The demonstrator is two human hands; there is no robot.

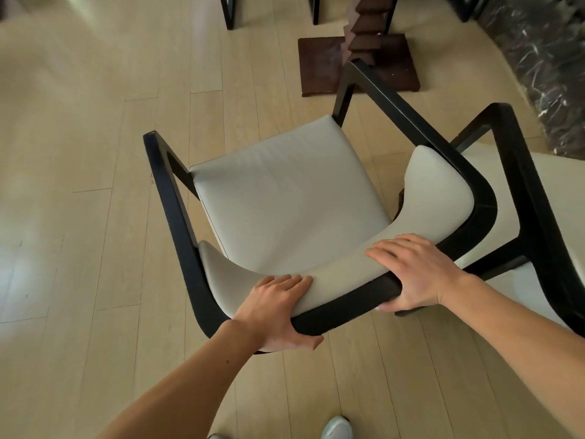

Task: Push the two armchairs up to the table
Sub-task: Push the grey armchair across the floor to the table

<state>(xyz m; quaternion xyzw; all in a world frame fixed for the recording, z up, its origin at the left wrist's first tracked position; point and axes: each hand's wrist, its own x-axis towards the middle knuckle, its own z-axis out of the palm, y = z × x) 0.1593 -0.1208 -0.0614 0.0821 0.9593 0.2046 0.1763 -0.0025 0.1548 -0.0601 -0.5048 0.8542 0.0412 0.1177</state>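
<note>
On the pale wood floor [95, 185], we are gripping the first armchair [285, 198]'s backrest with left hand [275, 308] and right hand [418, 274] both closed on it, short of the marble desk [544, 74]; the second armchair [538, 191] is waiting beside the first.

Home dining area. Pale wood plank floor [95, 185] throughout. Two matching armchairs, black frames, cream cushions: near armchair [285, 198] centre, second armchair [538, 198] just beside it at right. Dark marble tabletop [544, 58] far right, stepped brown pedestal base [357, 58] beneath. More black chair legs [228, 11] far centre.

We see a black-framed armchair [297, 210] with pale grey cushions, light wood floor [79, 153], and dark white-veined marble [544, 68].
</note>
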